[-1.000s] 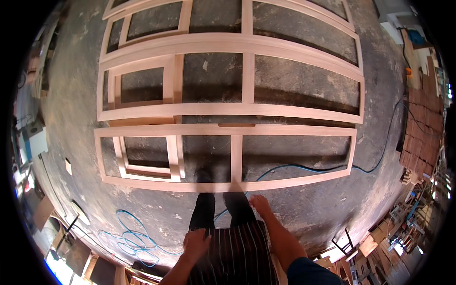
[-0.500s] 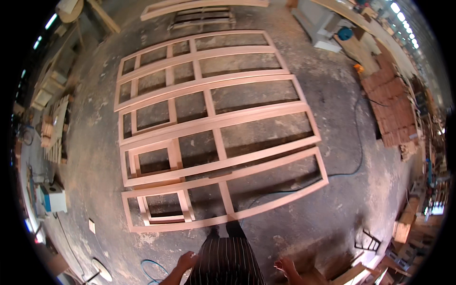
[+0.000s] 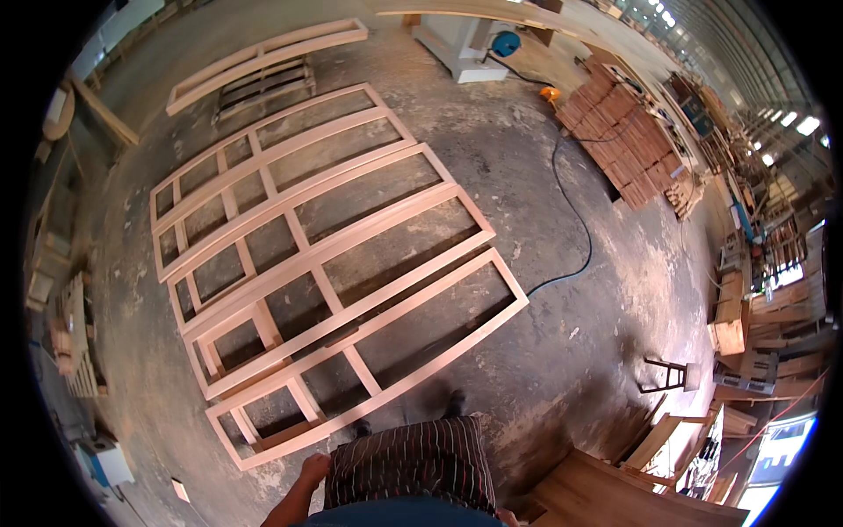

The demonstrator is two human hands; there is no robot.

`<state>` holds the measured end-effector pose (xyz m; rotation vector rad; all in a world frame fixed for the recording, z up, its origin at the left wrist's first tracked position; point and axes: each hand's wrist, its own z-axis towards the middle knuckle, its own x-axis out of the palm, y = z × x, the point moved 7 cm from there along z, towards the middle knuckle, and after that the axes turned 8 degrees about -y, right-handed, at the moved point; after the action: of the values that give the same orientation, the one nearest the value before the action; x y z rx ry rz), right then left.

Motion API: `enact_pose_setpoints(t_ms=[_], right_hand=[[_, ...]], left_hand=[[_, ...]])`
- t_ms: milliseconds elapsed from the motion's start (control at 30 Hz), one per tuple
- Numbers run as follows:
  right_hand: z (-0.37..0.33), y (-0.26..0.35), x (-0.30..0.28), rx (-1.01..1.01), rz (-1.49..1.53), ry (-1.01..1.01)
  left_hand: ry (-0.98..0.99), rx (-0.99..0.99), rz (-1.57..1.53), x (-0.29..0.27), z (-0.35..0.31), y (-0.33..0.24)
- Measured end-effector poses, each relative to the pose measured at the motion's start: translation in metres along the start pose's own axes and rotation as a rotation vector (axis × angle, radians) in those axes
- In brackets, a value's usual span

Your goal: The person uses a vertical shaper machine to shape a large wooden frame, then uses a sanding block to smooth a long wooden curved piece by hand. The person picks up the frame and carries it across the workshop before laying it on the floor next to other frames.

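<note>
The near frame [image 3: 362,369] lies flat on the floor [image 3: 544,373] ahead of our feet, its front rail slanting up to the right. More rails show inside its left end. A narrow gap parts its back edge from the second frame [image 3: 413,277], and other frames lie in rows beyond. From its right end, a broad stretch of stained floor runs to the stool [image 3: 667,376], while the hose [image 3: 587,246] curves up from near the right corner to the stacked planks [image 3: 619,132].

Our left hand [image 3: 316,467] is beside the striped apron [image 3: 408,461], on our side of the front rail. Its fingers look loosely curled; we cannot tell whether they hold anything. Only a sliver of our right hand [image 3: 507,518] shows at the lower edge, farther from the frame, its state hidden.

Half a second ago our right hand showed more fully, well out from the apron. Our view has swung rightward since, so the frames slant more steeply and the board [image 3: 615,492] at lower right shows more.
</note>
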<state>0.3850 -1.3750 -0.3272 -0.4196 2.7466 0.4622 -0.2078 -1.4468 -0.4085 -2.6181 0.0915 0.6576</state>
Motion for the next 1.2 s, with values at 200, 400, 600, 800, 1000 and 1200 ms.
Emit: enact_pose_setpoints(t_ms=[200, 400, 600, 800, 1000, 1200], right_hand=[[0.085, 0.049, -0.049, -0.047, 0.136, 0.091], [0.225, 0.134, -0.156, -0.093, 0.399, 0.172], [0.273, 0.261, -0.319, -0.079, 0.556, -0.148], [0.293, 0.35, -0.402, -0.156, 0.635, -0.199], [0.319, 0.374, -0.43, -0.06, 0.616, -0.14], [0.337, 0.442, -0.498, -0.987, -0.872, -0.328]], left_hand=[[-0.002, -0.187, 0.249, 0.023, 0.006, 0.001], [-0.299, -0.413, -0.188, 0.073, -0.028, -0.181], [-0.117, 0.311, 0.242, 0.181, -0.012, -0.435], [-0.091, 0.312, 0.092, 0.209, 0.026, -0.546], [-0.021, 0.175, 0.39, 0.237, 0.084, -0.579], [0.082, 0.216, 0.595, 0.32, 0.141, -0.692]])
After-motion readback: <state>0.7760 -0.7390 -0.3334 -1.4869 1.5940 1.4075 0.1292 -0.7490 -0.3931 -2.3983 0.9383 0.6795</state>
